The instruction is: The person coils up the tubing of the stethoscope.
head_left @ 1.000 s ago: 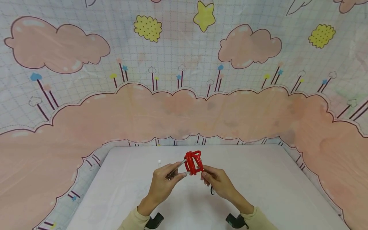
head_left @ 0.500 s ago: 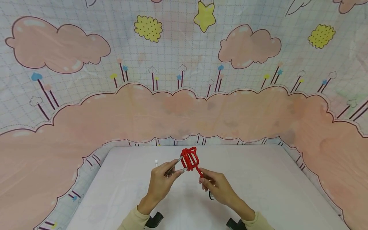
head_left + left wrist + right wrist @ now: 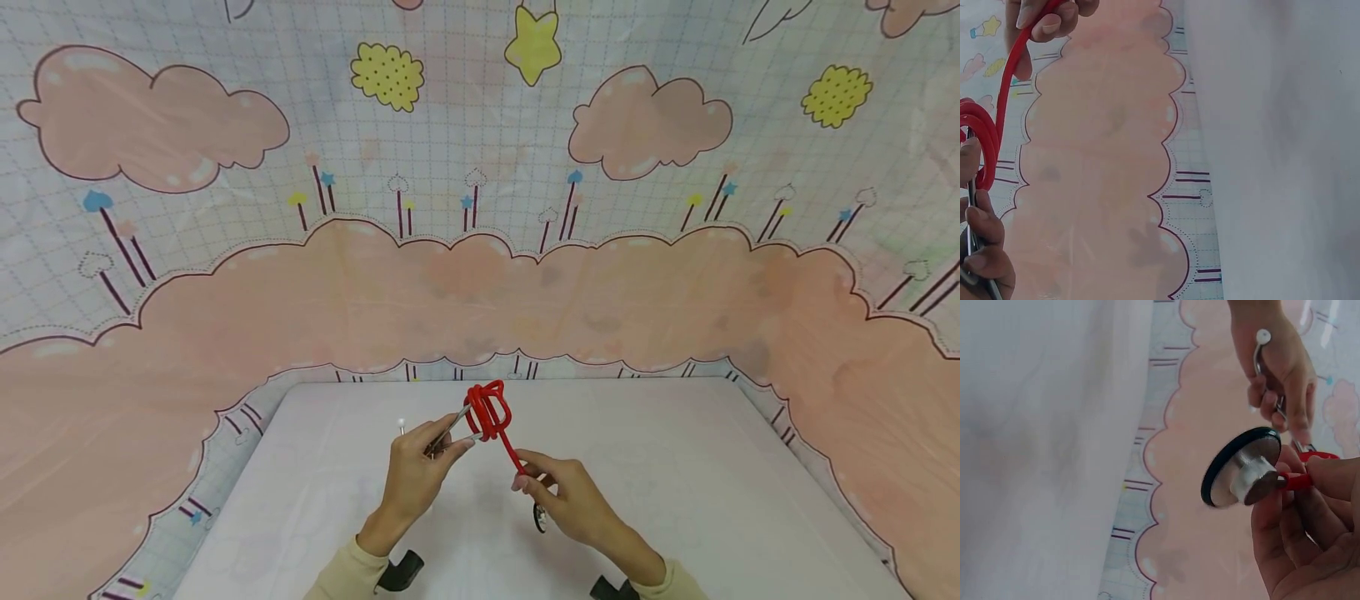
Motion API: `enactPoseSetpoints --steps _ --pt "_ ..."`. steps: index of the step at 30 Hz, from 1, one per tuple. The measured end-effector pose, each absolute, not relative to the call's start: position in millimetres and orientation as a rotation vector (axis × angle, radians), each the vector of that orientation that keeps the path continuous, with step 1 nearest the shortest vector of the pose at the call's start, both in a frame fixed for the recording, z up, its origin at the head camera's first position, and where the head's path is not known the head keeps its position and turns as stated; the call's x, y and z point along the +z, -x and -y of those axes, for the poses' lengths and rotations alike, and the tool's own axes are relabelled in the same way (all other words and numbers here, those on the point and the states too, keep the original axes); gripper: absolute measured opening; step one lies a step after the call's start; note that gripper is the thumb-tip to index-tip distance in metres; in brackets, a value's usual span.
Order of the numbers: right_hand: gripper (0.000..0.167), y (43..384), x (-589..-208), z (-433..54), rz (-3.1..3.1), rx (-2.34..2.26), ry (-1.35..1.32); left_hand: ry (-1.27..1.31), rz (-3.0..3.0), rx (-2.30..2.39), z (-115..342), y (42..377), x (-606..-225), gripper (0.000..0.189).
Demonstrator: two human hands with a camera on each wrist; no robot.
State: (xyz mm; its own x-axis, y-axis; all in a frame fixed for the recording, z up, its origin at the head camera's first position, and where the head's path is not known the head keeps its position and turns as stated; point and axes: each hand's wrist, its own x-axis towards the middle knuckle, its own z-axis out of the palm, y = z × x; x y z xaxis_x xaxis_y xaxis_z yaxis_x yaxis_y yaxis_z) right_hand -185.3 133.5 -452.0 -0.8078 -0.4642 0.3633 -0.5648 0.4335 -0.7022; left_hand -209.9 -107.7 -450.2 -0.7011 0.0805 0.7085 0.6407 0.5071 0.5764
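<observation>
A stethoscope with red tubing is held up above the table, most of its tubing wound in a loose coil. My left hand grips the metal ear tubes just beside this coil. One white ear tip sticks out past that hand in the right wrist view. With thumb and fingers, my right hand pinches the tubing's end near the chest piece. The round, dark-rimmed chest piece hangs out below the right hand. Between coil and right hand runs a straight stretch of tube.
A white table spreads beneath both hands. Behind it hangs a patterned cloth with pink clouds and stars. Dark wrist mounts show near the sleeves.
The coil and left hand have shifted left and slightly up. My right hand has moved down, away from the coil, and a longer straight stretch of tubing now shows between them.
</observation>
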Motion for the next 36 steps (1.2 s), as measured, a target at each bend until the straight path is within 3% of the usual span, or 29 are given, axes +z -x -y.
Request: enactPoseSetpoints --steps 9,18,27,36 --pt "0.040 180 -453 -133 2.565 1.397 -0.902 0.558 2.155 -1.163 109 212 -453 0.039" --pt "0.018 178 -452 -132 2.489 1.479 -1.045 0.575 2.163 -1.151 107 215 -459 0.038" --pt "0.023 178 -451 -131 2.515 1.592 -1.141 0.556 2.197 -1.157 106 217 -464 0.038" --pt "0.022 177 -446 -133 2.305 1.118 -1.335 0.573 2.216 -1.167 103 215 -463 0.038"
